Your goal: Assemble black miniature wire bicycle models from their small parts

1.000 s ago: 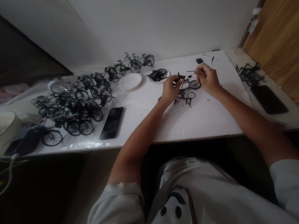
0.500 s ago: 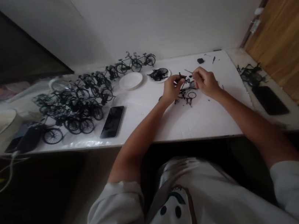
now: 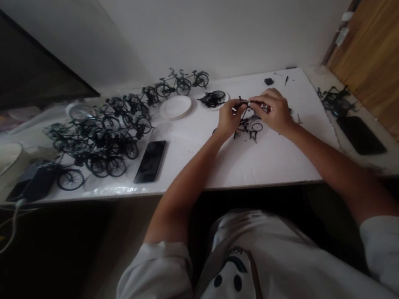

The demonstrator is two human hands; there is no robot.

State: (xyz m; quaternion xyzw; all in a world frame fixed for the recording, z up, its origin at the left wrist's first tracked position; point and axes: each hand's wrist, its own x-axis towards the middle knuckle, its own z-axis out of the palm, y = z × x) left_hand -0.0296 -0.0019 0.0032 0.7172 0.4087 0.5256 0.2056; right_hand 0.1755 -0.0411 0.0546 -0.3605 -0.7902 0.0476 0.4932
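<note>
My left hand (image 3: pixel 228 118) pinches the top of a small black model bicycle (image 3: pixel 249 125) that stands half-built on the white board (image 3: pixel 260 156). My right hand (image 3: pixel 272 109) is closed round a thin tool (image 3: pixel 258 105) whose tip meets the bicycle part held by the left fingers. Both hands are close together above the loose wheels and frame pieces. A small plate (image 3: pixel 213 99) of black parts lies just behind the left hand.
Several finished model bicycles (image 3: pixel 101 138) crowd the left of the table. An empty white plate (image 3: pixel 176 107), a dark phone (image 3: pixel 150 161), another phone (image 3: pixel 360 134) at the right, more bicycle parts (image 3: pixel 334 101) and a wooden panel (image 3: pixel 385 44) are around.
My right hand has moved left and closer to the left hand, bringing the thin tool onto the bicycle part. The left hand has stayed nearly still.
</note>
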